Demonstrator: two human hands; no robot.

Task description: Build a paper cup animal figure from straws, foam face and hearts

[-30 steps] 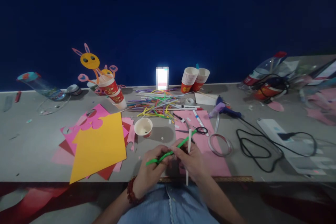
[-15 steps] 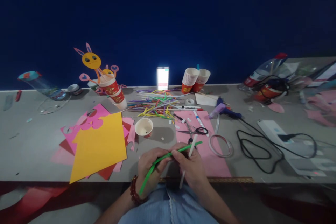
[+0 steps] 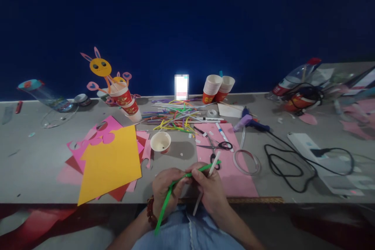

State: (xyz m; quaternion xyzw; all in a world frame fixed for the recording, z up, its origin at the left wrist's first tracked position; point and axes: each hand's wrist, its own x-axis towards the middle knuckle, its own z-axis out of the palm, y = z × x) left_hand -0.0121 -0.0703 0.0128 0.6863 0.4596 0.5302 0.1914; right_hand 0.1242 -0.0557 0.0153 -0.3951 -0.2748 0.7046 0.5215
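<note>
Near the table's front edge, my left hand [image 3: 167, 187] pinches a green strip [image 3: 164, 207], whose long end hangs down over the palm. My right hand [image 3: 210, 187] grips the same strip further right, thumb and fingers pressed together. A white stick [image 3: 215, 163] also passes through my right hand, crossing the green strip and slanting down to the lower left. Both hands' fingertips are close together at the strip's middle. A paper cup [image 3: 160, 143] stands open just beyond my left hand. Scissors [image 3: 225, 145] lie on pink paper [image 3: 237, 183] beyond my right hand.
Yellow paper [image 3: 113, 164] and pink and red sheets lie left. Behind are coloured strips [image 3: 178, 117], stacked cups [image 3: 212, 88] and a cup with a decorated figure [image 3: 100, 67]. A glue gun [image 3: 254, 124], a black cable [image 3: 288, 187] and a power strip [image 3: 310, 156] lie right.
The green strip's left part has bent further downward, and its right tip has moved left and slightly down. The white stick is more tilted, its lower end further left.
</note>
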